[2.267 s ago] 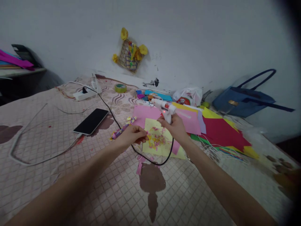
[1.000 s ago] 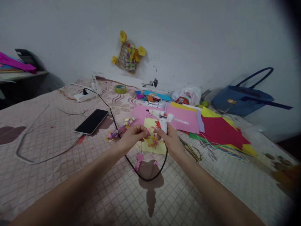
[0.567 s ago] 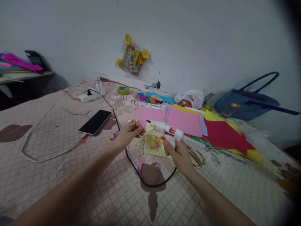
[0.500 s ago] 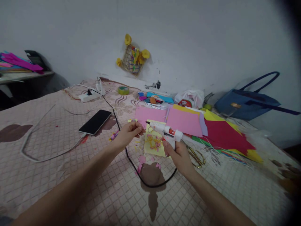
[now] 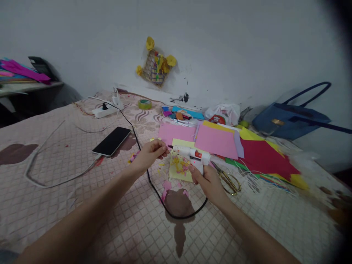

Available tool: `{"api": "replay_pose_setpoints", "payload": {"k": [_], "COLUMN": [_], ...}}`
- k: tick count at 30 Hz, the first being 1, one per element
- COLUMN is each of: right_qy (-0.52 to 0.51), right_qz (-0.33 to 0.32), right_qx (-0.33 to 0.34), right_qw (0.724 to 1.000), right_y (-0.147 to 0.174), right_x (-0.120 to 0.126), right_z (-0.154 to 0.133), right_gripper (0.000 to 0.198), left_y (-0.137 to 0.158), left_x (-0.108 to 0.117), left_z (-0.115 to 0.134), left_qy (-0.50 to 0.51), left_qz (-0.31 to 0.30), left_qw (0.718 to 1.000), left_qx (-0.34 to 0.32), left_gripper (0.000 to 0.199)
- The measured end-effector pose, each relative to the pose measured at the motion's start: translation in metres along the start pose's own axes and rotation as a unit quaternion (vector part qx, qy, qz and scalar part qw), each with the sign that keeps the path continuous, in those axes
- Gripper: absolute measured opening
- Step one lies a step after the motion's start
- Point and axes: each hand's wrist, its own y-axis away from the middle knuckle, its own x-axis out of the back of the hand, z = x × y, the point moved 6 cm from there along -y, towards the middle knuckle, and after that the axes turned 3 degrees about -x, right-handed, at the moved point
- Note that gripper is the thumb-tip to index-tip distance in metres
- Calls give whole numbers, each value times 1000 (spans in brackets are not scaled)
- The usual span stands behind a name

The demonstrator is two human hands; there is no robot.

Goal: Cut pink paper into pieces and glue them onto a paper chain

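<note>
While my right hand (image 5: 208, 180) grips the glue gun (image 5: 189, 152) crosswise above the yellow sheet (image 5: 173, 173), nozzle (image 5: 171, 147) leftward, I can't discern what my pinched left hand (image 5: 150, 154) hides.

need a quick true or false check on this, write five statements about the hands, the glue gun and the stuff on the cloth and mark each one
1. The right hand holds a white glue gun. True.
2. The glue gun points straight upward. False: it points toward the fingertips of the left hand.
3. Pink and yellow scraps lie on a pale yellow sheet. True.
4. A spoon lies just to the right of the right hand. False: scissors with gold-coloured handles lie there.
5. A phone lies face up with a cable plugged into its near end. True.
</note>
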Motion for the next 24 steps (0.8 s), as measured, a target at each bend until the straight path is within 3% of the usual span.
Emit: {"api": "replay_pose_setpoints", "payload": {"k": [24], "right_qy": [6], "right_qz": [-1], "right_qx": [-35], "right_qw": [999], "right_y": [1], "right_x": [-1], "right_z": [1], "right_gripper": [37], "left_y": [1], "left_x": [-2], "left_z": [1], "left_qy": [6], "left_qz": [-1], "left_qw": [1000], "left_qx": [4], "left_gripper": [17]}}
